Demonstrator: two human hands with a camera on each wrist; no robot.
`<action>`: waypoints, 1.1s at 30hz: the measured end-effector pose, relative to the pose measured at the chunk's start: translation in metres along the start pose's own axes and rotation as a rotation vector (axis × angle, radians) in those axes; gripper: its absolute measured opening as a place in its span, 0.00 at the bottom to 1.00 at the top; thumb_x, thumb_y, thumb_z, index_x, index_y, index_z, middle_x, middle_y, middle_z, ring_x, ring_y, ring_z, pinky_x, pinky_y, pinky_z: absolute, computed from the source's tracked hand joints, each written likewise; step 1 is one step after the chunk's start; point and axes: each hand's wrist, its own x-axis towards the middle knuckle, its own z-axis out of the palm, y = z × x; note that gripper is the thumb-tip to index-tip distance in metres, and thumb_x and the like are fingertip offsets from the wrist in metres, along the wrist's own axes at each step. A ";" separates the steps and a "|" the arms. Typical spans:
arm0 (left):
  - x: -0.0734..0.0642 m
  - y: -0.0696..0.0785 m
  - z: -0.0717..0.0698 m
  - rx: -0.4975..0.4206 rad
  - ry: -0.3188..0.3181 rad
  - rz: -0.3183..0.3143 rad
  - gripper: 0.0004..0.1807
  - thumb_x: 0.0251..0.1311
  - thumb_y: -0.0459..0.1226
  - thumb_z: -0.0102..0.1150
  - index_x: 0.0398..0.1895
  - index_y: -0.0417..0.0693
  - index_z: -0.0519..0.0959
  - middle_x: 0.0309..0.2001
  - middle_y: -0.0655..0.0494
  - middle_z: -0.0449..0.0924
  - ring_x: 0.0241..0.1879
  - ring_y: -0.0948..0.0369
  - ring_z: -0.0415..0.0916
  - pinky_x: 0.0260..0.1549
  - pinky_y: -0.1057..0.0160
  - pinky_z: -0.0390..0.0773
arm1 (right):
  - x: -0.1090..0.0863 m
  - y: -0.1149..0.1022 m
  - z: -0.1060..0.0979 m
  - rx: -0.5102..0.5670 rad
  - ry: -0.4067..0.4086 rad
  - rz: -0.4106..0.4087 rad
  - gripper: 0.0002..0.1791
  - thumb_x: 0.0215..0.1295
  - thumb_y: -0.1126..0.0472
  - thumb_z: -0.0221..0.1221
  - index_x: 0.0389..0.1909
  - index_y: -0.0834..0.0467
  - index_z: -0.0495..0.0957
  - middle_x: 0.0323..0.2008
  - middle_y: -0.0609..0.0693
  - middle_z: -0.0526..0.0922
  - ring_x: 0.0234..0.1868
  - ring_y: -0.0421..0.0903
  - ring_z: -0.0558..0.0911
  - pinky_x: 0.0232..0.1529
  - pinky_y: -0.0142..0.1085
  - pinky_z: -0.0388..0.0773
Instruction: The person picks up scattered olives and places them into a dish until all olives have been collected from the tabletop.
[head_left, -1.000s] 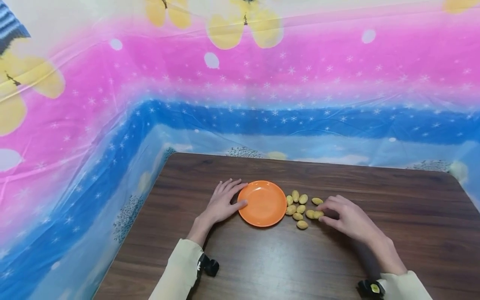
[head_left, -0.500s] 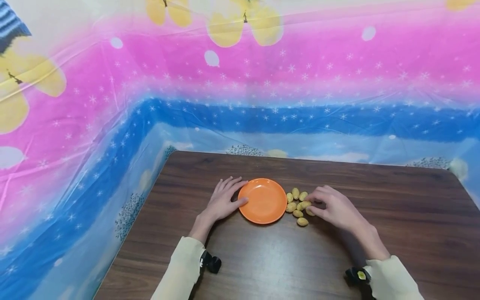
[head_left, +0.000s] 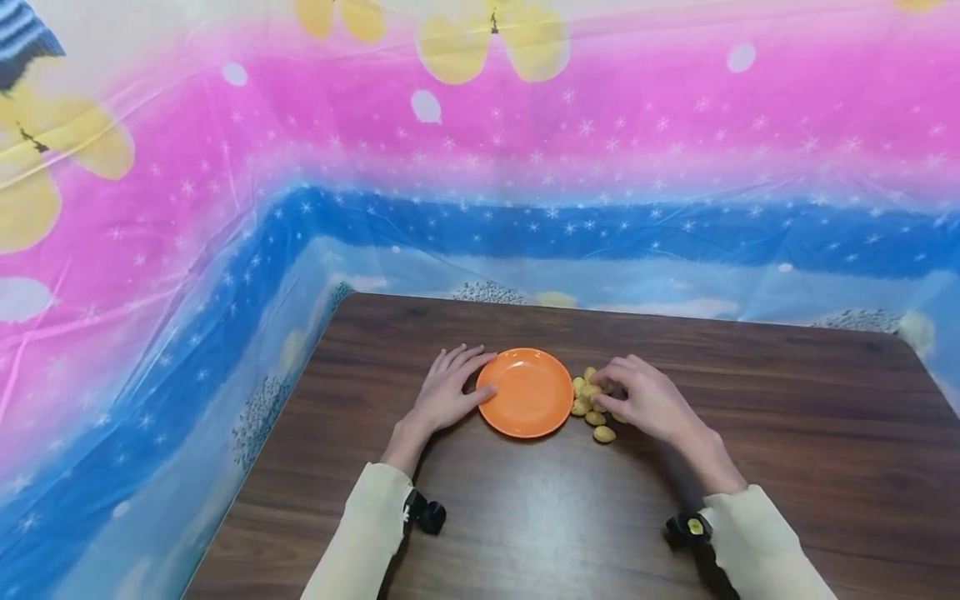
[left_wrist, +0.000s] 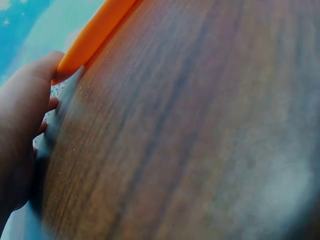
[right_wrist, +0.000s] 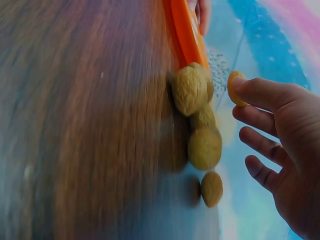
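My left hand [head_left: 447, 392] holds the left edge of an orange plate [head_left: 527, 393], its thumb over the rim and its index finger at the far edge. In the left wrist view, the thumb [left_wrist: 47, 65] lies against the plate's rim [left_wrist: 95, 37]. My right hand [head_left: 647, 398] pinches one walnut between thumb and fingertips, above the pile on the plate's right side. The right wrist view shows that held walnut [right_wrist: 235, 88] raised clear of the others. Several yellow-brown, wrinkled walnuts [head_left: 604, 434] lie on the table, partly hidden by the right hand.
The brown wooden table [head_left: 525, 525] has rounded far corners. A pink and blue patterned cloth [head_left: 637, 158] hangs behind it and along its left side. Black wrist cameras [head_left: 429, 514] sit at both cuffs.
My right hand has moved left with a walnut pinched, from the right end of the pile to over its middle, near the plate. The left hand and plate have stayed in place.
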 end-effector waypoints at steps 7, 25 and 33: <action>0.000 -0.001 0.000 0.000 0.028 0.018 0.33 0.68 0.60 0.51 0.74 0.65 0.65 0.75 0.55 0.61 0.78 0.50 0.49 0.76 0.43 0.39 | 0.014 -0.009 0.004 0.025 -0.003 -0.011 0.10 0.62 0.54 0.68 0.44 0.49 0.86 0.38 0.42 0.83 0.41 0.45 0.78 0.39 0.39 0.77; -0.002 0.000 0.001 0.006 0.034 0.008 0.33 0.68 0.61 0.50 0.73 0.64 0.66 0.75 0.55 0.61 0.78 0.50 0.49 0.76 0.45 0.39 | 0.062 -0.024 0.020 0.022 -0.060 -0.008 0.12 0.62 0.53 0.67 0.46 0.51 0.86 0.38 0.44 0.84 0.42 0.47 0.77 0.42 0.41 0.76; -0.002 0.000 0.001 0.004 0.037 0.010 0.32 0.68 0.60 0.50 0.73 0.65 0.65 0.75 0.56 0.61 0.78 0.50 0.49 0.76 0.45 0.39 | 0.078 -0.028 0.031 0.014 -0.070 -0.014 0.12 0.62 0.53 0.68 0.44 0.51 0.87 0.37 0.44 0.84 0.41 0.44 0.75 0.43 0.41 0.77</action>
